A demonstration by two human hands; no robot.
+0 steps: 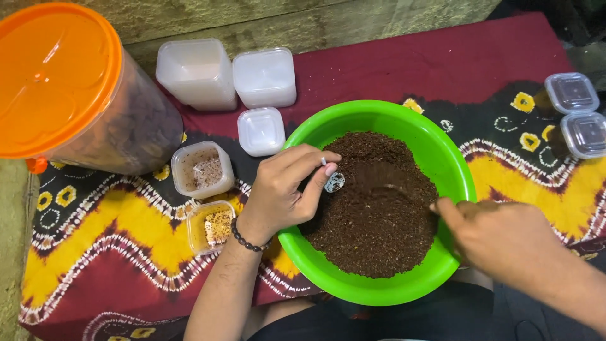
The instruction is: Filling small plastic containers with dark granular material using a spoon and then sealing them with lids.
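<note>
Left hand point(278, 189): fingers pinched on a small spoon point(334, 182) over the brown powder point(372, 208).
Right hand point(499, 237): curled closed at the green bowl point(442, 151) rim, holding nothing I can see.
Room: small tubs point(202, 170) just left; cloth point(442, 63) bare behind.

A maroon, yellow and black batik cloth point(113, 252) covered the work surface. Rough greenish-grey plank wall point(284, 22) ran along the top edge behind it, and a strip of bare concrete-like floor point(11, 252) showed at left. Light was soft, even, dim at the upper right corner.
</note>
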